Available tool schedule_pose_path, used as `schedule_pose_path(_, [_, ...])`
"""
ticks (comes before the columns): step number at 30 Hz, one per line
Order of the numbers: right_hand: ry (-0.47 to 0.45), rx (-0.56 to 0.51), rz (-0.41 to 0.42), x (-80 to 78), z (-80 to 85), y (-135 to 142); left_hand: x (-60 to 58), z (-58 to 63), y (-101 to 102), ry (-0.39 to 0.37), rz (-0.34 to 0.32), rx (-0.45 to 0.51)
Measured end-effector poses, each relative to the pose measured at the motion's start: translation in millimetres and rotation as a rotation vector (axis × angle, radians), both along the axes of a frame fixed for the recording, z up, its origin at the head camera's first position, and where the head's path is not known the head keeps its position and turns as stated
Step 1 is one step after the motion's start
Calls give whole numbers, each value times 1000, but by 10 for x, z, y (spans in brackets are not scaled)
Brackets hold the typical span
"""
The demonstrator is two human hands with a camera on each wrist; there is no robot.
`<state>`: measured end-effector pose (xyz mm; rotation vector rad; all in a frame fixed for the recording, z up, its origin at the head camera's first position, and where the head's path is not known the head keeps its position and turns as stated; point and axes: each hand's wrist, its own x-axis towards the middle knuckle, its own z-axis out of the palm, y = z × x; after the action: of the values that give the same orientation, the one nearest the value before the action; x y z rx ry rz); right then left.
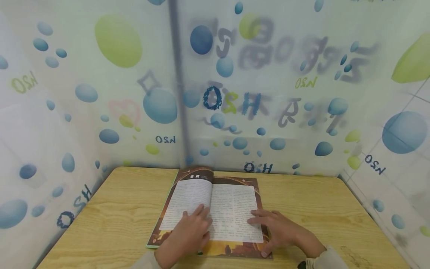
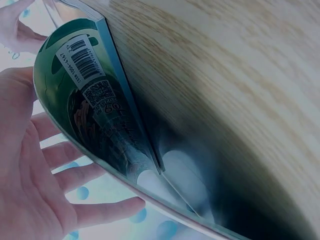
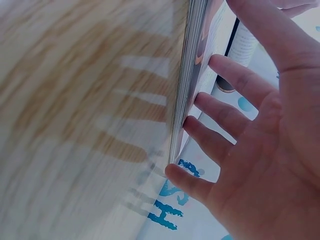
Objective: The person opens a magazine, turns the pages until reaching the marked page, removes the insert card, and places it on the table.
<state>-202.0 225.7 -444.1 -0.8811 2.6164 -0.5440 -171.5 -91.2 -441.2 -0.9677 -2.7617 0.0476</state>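
Observation:
An open magazine (image 1: 231, 213) lies on the wooden table, its left page curving up beside the fold. My left hand (image 1: 190, 229) rests on the lower part of the left page by the fold. In the left wrist view that hand (image 2: 37, 165) has its fingers spread along the raised page side, and a green back cover (image 2: 95, 100) with a barcode shows beneath. My right hand (image 1: 280, 229) touches the right page's outer margin with extended fingertips, the thumb at the lower corner. From the right wrist, the hand (image 3: 260, 130) has spread fingers against the page edges (image 3: 185, 85).
The wooden table (image 1: 302, 201) extends on both sides of the magazine. A pale curtain (image 1: 268, 74) with blue and green drops and mirrored lettering stands behind the table and along both sides. A dark vertical strip (image 1: 178, 74) runs down it.

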Motion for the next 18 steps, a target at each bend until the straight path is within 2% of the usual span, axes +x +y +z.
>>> schedule_pose_path(10, [6,3,1,-19,-30,14,-19,8,-19,-70,9,36])
schedule_pose_path(18, [14,-18,21,-17,-52,28,-14,11,-25,-68,0,54])
